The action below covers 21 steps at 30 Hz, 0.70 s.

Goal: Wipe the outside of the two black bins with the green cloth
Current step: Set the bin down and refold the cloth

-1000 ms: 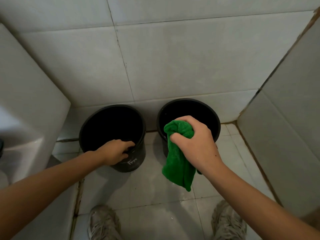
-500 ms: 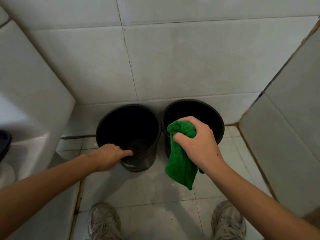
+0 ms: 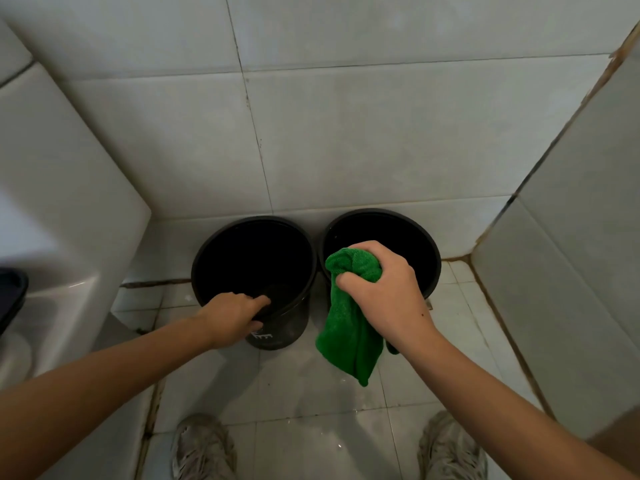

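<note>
Two black bins stand side by side on the tiled floor against the back wall, rims almost touching. My left hand (image 3: 233, 318) grips the near rim of the left bin (image 3: 294, 320), fingers hooked inside it. This bin leans slightly toward me and has white marks on its front. My right hand (image 3: 384, 292) holds the bunched green cloth (image 3: 349, 341) in front of the right bin (image 3: 426, 244); the cloth hangs down over that bin's front wall, hiding it.
A white toilet cistern (image 3: 69, 209) and part of a dark seat (image 3: 12, 292) fill the left side. A tiled wall (image 3: 571, 265) juts out on the right. My two grey shoes (image 3: 202, 448) stand on the floor tiles below.
My left hand has slid the left bin to the right until it stands right beside the right bin. My right hand and the cloth have hardly moved.
</note>
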Available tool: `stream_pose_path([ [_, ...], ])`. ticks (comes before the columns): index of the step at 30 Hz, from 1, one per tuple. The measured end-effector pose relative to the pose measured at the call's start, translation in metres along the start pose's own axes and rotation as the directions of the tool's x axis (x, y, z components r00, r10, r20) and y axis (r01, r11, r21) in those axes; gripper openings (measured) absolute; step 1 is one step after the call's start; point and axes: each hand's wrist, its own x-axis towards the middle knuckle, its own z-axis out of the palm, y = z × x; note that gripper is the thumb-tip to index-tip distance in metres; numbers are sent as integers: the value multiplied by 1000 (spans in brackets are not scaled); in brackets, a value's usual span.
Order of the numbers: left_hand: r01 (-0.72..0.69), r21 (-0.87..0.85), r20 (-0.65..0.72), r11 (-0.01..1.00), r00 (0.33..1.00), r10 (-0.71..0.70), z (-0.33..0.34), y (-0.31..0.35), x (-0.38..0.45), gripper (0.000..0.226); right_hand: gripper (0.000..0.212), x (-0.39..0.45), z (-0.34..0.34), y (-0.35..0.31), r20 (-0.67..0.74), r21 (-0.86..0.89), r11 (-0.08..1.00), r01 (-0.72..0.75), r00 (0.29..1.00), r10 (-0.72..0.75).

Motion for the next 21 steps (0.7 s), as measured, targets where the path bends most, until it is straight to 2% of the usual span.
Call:
stream_pose_path([
  [2,6,-287,-117,958,992,-41,-19,15,-10,44,22,0,-1,-3,-10,16,1000,9,1000,-9],
  [3,-34,-482,-196,876,978,-69,-34,26,-17,40,22,1,-2,-4,-19,25,1000,11,1000,-10],
  [5,-194,-781,-313,594,944,-103,-68,50,-36,34,22,3,-3,-9,-39,42,999,15,999,-13],
  [6,-263,-843,-333,470,940,-71,-85,62,-47,36,21,4,-4,-11,-47,52,998,20,999,-18],
  [7,-301,-863,-336,405,942,-17,-99,73,-59,43,20,4,-4,-14,-56,70,997,25,998,-21],
  [8,-320,-853,-341,412,940,25,-110,81,-69,54,19,4,-4,-17,-63,99,995,29,998,-23],
  [10,-311,-779,-376,545,926,-9,-118,91,-83,68,17,1,-6,-24,-58,184,982,38,998,-28],
  [12,-253,-739,-405,625,907,-112,-120,95,-89,68,14,-4,-7,-32,-28,285,958,26,999,-19],
  [15,-219,-716,-454,662,867,-205,-123,91,-95,52,14,-14,-11,-42,72,395,918,-33,997,5],
  [18,-267,-717,-451,644,882,-136,-135,72,-101,27,15,-17,-26,-47,161,390,918,-69,987,6],
  [21,-311,-766,-422,563,903,-76,-154,53,-112,21,8,-12,-46,-51,242,301,952,-50,970,-26],
])
